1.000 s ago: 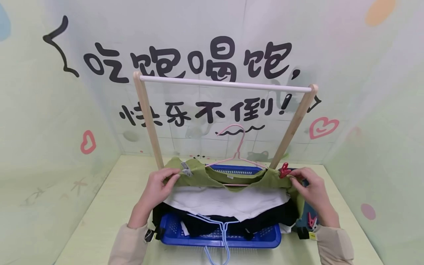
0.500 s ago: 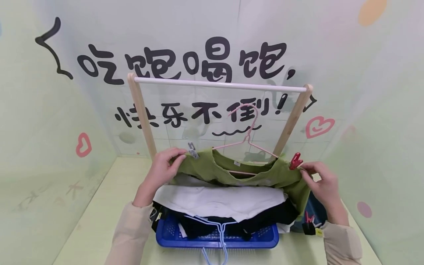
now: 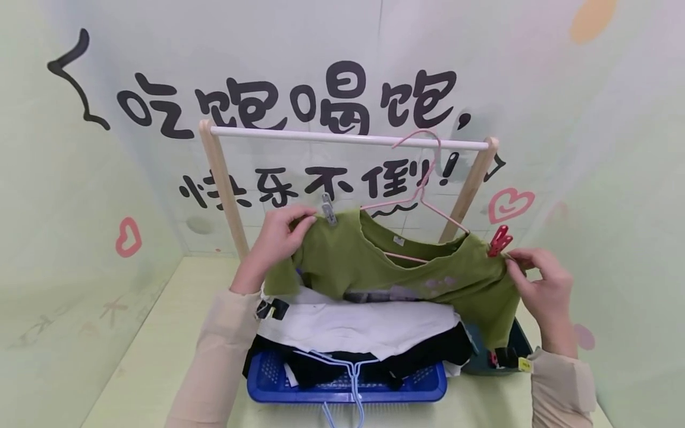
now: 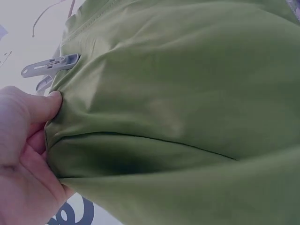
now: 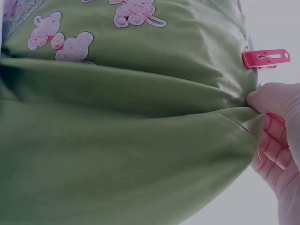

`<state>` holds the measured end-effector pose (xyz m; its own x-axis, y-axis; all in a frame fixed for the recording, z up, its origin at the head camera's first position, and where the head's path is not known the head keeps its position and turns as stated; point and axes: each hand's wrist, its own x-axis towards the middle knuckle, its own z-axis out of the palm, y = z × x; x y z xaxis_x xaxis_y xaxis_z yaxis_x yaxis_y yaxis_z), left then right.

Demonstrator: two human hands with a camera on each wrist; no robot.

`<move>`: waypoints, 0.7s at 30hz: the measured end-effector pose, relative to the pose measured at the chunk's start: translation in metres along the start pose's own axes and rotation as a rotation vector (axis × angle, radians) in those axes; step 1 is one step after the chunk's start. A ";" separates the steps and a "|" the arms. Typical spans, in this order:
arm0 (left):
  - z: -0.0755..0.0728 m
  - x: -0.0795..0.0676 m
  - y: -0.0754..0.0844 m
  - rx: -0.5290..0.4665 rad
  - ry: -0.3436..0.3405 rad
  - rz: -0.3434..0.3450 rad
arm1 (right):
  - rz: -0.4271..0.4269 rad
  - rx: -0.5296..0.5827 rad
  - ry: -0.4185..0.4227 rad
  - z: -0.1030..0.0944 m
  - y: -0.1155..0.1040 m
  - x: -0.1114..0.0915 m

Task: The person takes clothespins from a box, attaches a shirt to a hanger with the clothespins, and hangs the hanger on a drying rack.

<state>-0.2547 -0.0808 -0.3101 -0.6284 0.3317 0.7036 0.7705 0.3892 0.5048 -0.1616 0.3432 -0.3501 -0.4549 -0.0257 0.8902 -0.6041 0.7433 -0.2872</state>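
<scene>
A green T-shirt (image 3: 342, 249) with pink bear prints hangs on a pink wire hanger (image 3: 428, 178), raised over the pile of clothes. My left hand (image 3: 280, 235) pinches its shoulder between thumb and fingers, just outside a grey clothespin (image 3: 329, 209). At the other shoulder, my right hand (image 3: 543, 279) pinches the cloth beside a red clothespin (image 3: 500, 241). Both wrist views show the thumbs pressed on the fabric, close to the grey clip (image 4: 50, 68) and the red clip (image 5: 266, 58). The hanger's hook overlaps the rack's white rail (image 3: 321, 137) in the head view.
Wooden posts (image 3: 227, 190) carry the rail. Below lies a blue basket (image 3: 342, 393) with a white garment (image 3: 353, 324), black clothing (image 3: 439, 348) and a blue hanger (image 3: 355, 380). A dark teal bin (image 3: 521, 342) stands at the right, partly behind the shirt's sleeve. Printed walls enclose the table.
Both hands have lifted the green T-shirt and its hanger up and to the right, from low over the basket to the rail's height. The shirt's right side now hangs lower than its left.
</scene>
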 end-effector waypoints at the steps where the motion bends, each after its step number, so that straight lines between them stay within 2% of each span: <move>1: 0.000 0.004 0.000 0.003 0.000 0.006 | 0.003 -0.007 0.005 -0.001 -0.001 0.002; 4: 0.001 0.015 -0.001 0.009 0.007 0.028 | 0.008 -0.024 0.017 -0.002 -0.002 0.007; 8: 0.002 0.027 -0.002 0.010 0.006 0.020 | 0.003 -0.038 0.030 -0.003 -0.002 0.013; 15: 0.003 0.042 -0.006 0.006 -0.032 -0.048 | 0.024 -0.068 0.024 -0.004 -0.001 0.021; 21: 0.006 0.047 -0.011 -0.004 -0.052 -0.094 | 0.045 -0.084 0.005 -0.004 -0.002 0.025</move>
<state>-0.2934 -0.0646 -0.2859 -0.7023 0.3381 0.6265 0.7085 0.4171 0.5692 -0.1688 0.3436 -0.3259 -0.4766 0.0122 0.8790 -0.5265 0.7968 -0.2965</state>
